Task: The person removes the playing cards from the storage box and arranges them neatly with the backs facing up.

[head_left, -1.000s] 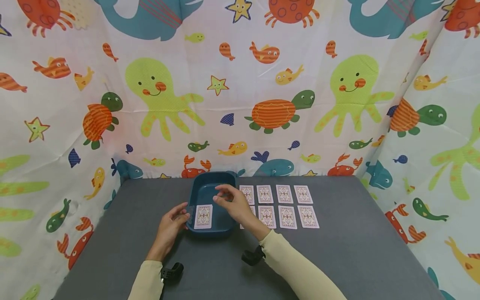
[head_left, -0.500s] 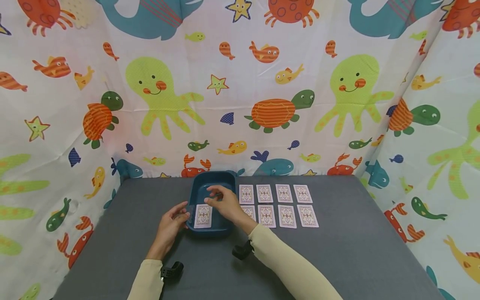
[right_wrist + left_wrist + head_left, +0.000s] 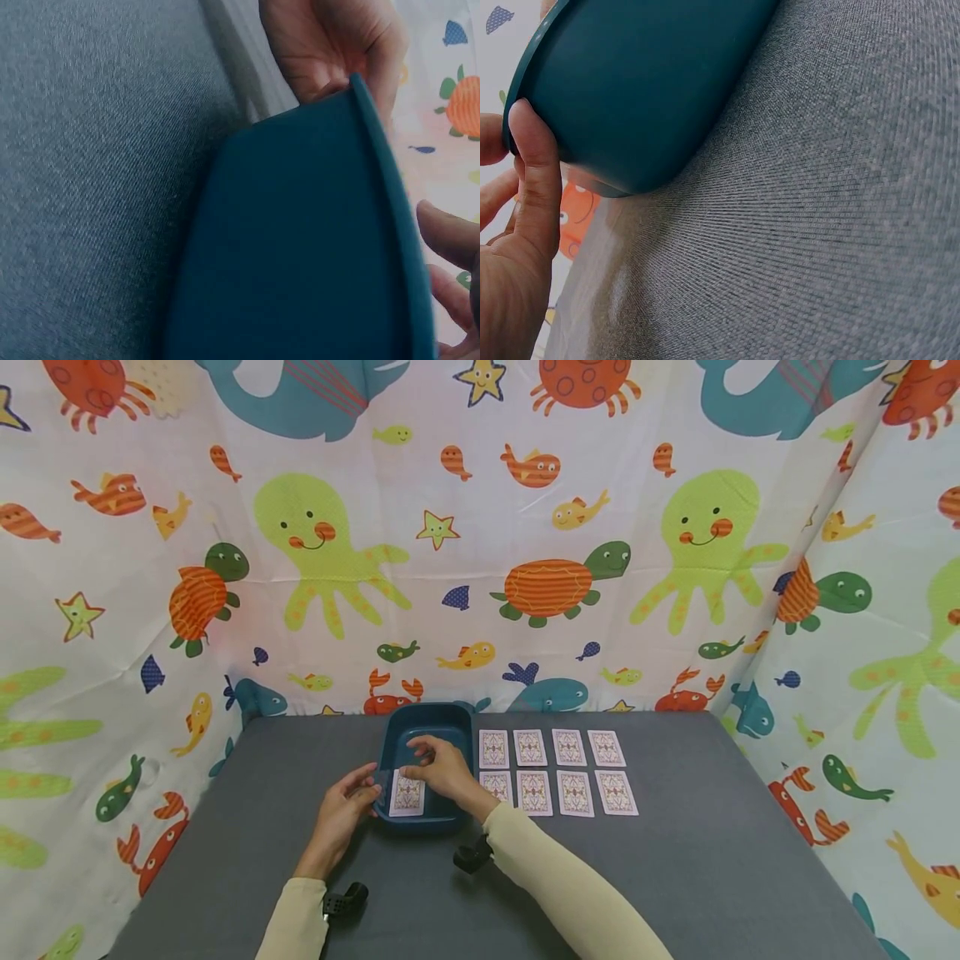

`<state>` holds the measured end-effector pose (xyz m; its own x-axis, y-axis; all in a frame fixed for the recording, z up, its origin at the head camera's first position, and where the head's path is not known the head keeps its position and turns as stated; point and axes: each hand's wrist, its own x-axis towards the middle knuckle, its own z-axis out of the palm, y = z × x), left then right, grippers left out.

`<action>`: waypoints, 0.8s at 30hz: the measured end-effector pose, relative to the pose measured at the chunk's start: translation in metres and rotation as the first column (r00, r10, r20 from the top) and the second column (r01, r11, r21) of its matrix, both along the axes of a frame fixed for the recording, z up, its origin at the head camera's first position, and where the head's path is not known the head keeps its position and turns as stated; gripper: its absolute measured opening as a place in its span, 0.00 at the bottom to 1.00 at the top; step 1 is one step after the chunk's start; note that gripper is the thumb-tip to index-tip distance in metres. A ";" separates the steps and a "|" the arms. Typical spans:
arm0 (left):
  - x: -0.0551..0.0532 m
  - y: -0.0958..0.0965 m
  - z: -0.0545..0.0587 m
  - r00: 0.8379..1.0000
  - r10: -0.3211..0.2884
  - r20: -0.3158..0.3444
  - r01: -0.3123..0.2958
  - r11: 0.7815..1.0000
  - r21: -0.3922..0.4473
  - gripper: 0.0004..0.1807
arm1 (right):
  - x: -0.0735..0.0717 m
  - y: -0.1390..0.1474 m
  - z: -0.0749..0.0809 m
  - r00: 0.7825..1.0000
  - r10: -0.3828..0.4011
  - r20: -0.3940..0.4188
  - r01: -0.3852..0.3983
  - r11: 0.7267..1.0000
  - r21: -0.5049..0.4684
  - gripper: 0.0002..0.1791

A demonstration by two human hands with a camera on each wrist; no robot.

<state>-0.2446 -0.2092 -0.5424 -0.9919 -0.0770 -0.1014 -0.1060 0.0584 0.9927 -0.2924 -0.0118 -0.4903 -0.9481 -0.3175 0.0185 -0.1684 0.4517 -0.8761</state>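
My left hand (image 3: 337, 818) grips the left side of a dark teal plastic tray (image 3: 420, 827). In the left wrist view its thumb (image 3: 536, 142) presses the outer wall (image 3: 645, 82) while the other fingers go over the rim. One playing card (image 3: 406, 797), patterned back up, is in the near left part of the tray. Over the tray, my right hand (image 3: 447, 774) has loosely bent fingers and nothing visible in them; its thumb overlaps the card's top corner in the head view. The right wrist view shows thumb (image 3: 448, 234) and fingers spread apart beyond the tray's rim.
Right of the tray, several face-down playing cards (image 3: 574, 792) lie in two rows on the grey tabletop (image 3: 675, 860). A curtain (image 3: 465, 485) printed with sea animals hangs behind the table and along both sides. Black cameras (image 3: 345, 900) sit on both wrists.
The right hand has moved left across the tray to the card's top corner, uncovering the near-row card beside the tray. Left hand and tray stay where they were.
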 end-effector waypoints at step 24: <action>0.000 -0.001 0.000 1.000 -0.005 -0.007 0.005 1.000 -0.019 0.25 | -0.015 -0.010 -0.022 0.996 -0.053 0.077 0.033 0.969 0.246 0.31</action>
<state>-0.2451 -0.2099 -0.5423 -0.9929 -0.0737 -0.0934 -0.0991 0.0778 0.9920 -0.3069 -0.0222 -0.5126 -0.9560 -0.2614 -0.1329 -0.0761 0.6589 -0.7484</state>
